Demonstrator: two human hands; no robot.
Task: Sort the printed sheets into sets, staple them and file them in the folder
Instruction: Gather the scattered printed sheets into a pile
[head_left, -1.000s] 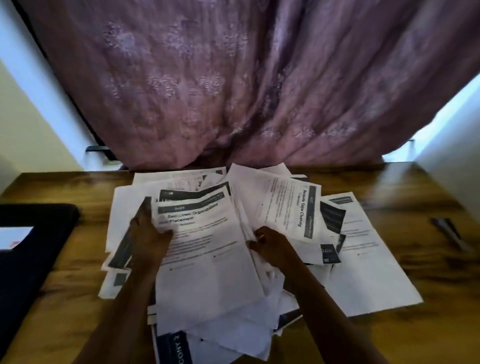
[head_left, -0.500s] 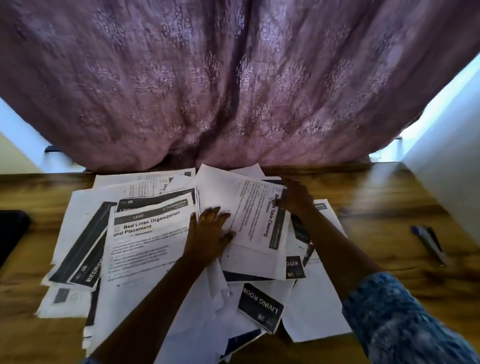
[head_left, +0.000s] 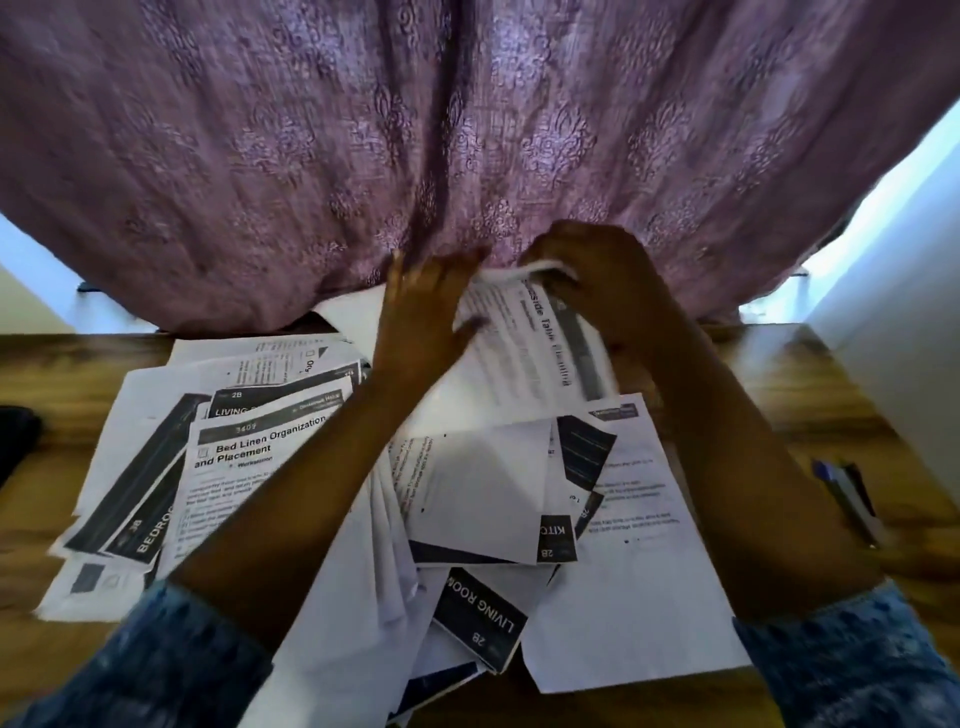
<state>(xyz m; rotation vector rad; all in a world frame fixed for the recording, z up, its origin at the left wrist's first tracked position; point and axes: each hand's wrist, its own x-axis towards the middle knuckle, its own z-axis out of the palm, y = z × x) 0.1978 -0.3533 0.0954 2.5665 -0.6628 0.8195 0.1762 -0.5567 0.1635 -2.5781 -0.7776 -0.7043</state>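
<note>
We are early: the sheets (head_left: 639, 597) lie in 1 loose heap on the table (head_left: 810, 395), none stapled or filed. At its far side our right hand (head_left: 597, 275) grips 1 sheet (head_left: 524, 358) by its far edge; whether our left hand (head_left: 421, 312) holds it we cannot tell. Its header faces right, long axis crosswise.

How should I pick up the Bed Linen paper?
Pinch the Bed Linen sheet at its top left corner, coming from the left. It lies flat on top of the pile, and the left arm covers its right side.
</note>
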